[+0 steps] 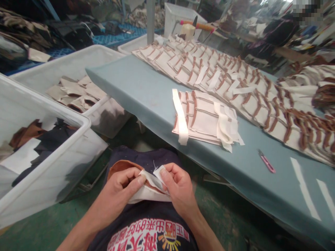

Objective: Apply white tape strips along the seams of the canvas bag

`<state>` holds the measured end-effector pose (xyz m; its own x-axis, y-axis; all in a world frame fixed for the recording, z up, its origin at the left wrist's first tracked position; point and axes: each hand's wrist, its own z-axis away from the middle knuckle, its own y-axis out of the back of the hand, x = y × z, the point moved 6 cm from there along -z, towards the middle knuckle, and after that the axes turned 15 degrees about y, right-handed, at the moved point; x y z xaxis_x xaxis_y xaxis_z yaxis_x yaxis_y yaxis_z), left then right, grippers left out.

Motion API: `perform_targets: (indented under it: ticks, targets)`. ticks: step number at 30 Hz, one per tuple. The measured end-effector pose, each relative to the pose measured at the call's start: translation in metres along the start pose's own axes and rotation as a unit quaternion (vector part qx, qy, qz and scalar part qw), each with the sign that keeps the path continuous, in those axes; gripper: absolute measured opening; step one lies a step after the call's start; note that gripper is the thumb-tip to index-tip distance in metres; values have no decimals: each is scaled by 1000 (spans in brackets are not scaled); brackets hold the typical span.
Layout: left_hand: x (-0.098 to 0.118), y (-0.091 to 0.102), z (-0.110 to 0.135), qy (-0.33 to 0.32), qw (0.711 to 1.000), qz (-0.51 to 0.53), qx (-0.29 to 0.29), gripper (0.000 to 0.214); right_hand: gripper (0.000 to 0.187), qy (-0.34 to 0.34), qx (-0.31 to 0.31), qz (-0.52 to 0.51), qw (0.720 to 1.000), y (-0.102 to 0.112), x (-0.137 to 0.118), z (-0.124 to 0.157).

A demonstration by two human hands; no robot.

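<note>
A sewn leather piece (150, 195), brown on one face and cream on the other, rests across my lap. My left hand (125, 184) pinches its edge together with the end of a white strip (151, 179). Between thumb and fingers, my right hand (176, 183) grips the strip's other end, where a loose thread sticks up. The strip runs along the piece's seam between both hands. How far the piece reaches under my fingers is hidden.
A blue-covered table (125, 83) stands ahead and right, bearing rows of cream-and-brown pieces (209, 66), a smaller stack (205, 116), white strips (305, 188) and pink thread snips (266, 161). White bins (86, 139) with leather pieces stand at left.
</note>
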<state>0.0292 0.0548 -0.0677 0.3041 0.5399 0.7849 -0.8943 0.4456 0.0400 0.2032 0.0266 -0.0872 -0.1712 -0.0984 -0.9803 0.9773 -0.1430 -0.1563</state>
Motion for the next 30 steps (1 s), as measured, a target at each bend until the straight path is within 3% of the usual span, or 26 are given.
perform_targets:
  ticks: [4,8,16,30]
  targets:
    - [4,-4,-1,-14,998,5,-56,60,30,-5,-58,56,997,-6,-32,13]
    - [8,-7,-3,-41,997,9,-69,54,27,6,-73,139,988,-8,-46,16]
    - [14,-12,-6,-46,996,49,-60,50,26,66,-59,227,970,-4,-54,9]
    - [10,-10,-6,-28,995,73,-69,47,20,71,-78,251,962,-7,-54,4]
